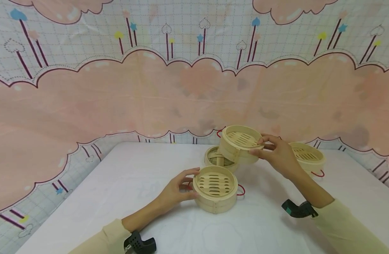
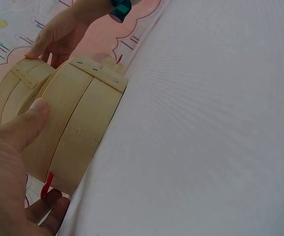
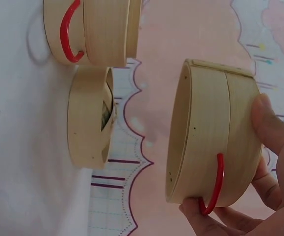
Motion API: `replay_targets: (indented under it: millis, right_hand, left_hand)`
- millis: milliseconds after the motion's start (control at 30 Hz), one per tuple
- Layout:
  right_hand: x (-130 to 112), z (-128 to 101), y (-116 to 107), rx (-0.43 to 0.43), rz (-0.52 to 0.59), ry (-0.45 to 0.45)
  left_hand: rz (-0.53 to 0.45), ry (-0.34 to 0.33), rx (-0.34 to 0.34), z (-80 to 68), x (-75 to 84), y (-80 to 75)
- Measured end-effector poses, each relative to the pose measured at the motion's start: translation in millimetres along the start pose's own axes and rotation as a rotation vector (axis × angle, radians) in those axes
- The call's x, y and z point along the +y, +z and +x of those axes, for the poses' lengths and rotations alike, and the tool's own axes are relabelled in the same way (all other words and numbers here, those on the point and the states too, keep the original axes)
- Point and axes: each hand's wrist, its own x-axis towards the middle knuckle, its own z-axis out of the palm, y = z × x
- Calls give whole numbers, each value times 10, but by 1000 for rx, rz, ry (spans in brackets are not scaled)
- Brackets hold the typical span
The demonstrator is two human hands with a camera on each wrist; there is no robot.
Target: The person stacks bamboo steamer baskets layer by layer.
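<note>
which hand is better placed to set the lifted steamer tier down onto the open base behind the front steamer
Right, likely. The right hand already grips the lifted tier above the open base, while the left hand holds the front steamer.

Four round bamboo steamer baskets share a white table [image 1: 96, 197]: one at the front [image 1: 215, 188], one lifted in the air [image 1: 240, 143], one open on the tabletop beneath it [image 1: 217, 159], and one at the far right [image 1: 307, 156]. Two hands are in view, a left hand [image 1: 176, 190] and a right hand [image 1: 278, 153].
</note>
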Motion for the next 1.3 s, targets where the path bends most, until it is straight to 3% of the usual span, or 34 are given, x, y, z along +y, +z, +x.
replay_targets:
  millis: [500,933,1167,1300]
  right_hand:
    - [-19,-40,2,-50,63,40]
    - [-13,-54,39,-136,82,-47]
    - [-3,-64,75,-175,91,-66]
    - [-18,-79,88,-192,75,-79]
  left_hand:
    - [16,12,10,14,-35,9]
    - [18,15,39,28,-17,35]
    - [50,85,65,-14,262,65]
    - [80,105,83,-3,116,63]
